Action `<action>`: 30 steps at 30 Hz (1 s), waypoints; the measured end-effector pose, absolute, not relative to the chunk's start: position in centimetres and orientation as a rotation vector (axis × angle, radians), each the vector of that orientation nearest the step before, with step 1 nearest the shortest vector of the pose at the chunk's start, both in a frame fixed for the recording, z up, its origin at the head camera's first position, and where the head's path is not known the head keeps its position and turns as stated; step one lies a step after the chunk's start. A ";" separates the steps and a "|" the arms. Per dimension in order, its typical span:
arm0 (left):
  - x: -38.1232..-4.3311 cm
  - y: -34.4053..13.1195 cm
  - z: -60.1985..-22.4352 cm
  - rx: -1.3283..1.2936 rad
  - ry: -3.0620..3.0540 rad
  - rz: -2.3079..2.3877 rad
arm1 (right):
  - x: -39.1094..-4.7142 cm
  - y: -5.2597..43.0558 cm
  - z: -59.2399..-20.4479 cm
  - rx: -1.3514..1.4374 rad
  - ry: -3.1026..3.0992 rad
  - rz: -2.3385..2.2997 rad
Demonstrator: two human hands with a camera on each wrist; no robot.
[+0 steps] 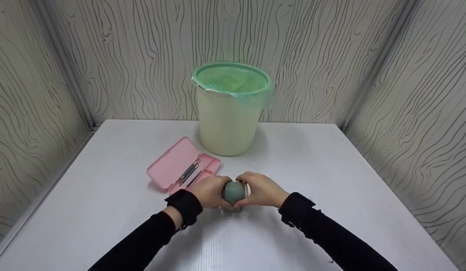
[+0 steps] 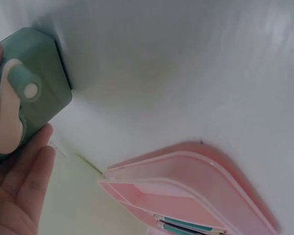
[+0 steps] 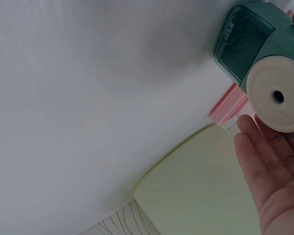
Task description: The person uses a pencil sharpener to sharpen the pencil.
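A green hand-crank pencil sharpener (image 1: 234, 192) stands between my two hands near the middle of the white table. My left hand (image 1: 210, 191) grips it from the left, thumb at the near side and fingers round the far side. From the right, my right hand (image 1: 263, 190) grips it the same way. The left wrist view shows the pale crank arm (image 2: 8, 117) with its green knob (image 2: 23, 81). In the right wrist view appear a round cream face (image 3: 264, 98) with a dark pencil hole and a dark see-through shavings drawer (image 3: 245, 44).
An open pink pencil case (image 1: 172, 165) lies left of the hands, with several pencils (image 1: 189, 172) inside. Behind it stands a tall cream bin (image 1: 229, 124) with a green rim and green bag liner (image 1: 233, 81). Wood-patterned panels (image 1: 150, 56) enclose the table (image 1: 312, 162) at back and sides.
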State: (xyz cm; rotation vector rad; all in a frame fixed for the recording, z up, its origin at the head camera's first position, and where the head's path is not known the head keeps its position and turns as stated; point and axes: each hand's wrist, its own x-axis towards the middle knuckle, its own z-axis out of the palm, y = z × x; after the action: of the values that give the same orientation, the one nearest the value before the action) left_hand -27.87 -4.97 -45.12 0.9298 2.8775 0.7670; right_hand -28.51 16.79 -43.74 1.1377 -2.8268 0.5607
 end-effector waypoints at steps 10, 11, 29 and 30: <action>-27.7 -4.7 -44.9 0.883 2.872 0.765 | -29.1 18.9 -47.3 1.018 -2.963 1.138; -27.7 -4.8 -44.9 0.896 2.879 0.765 | -29.1 18.9 -47.6 0.994 -2.969 1.178; -27.5 -4.7 -44.8 0.899 2.890 0.768 | -29.9 18.5 -48.7 0.982 -2.950 1.291; -27.5 -4.7 -44.8 0.899 2.888 0.764 | -29.9 18.5 -48.7 0.985 -2.954 1.295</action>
State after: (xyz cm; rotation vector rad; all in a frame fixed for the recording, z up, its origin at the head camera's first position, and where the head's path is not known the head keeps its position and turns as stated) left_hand -27.48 -4.72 -44.80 0.8986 2.8877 0.7642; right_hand -29.88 18.52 -48.71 0.9849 -2.9535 1.2951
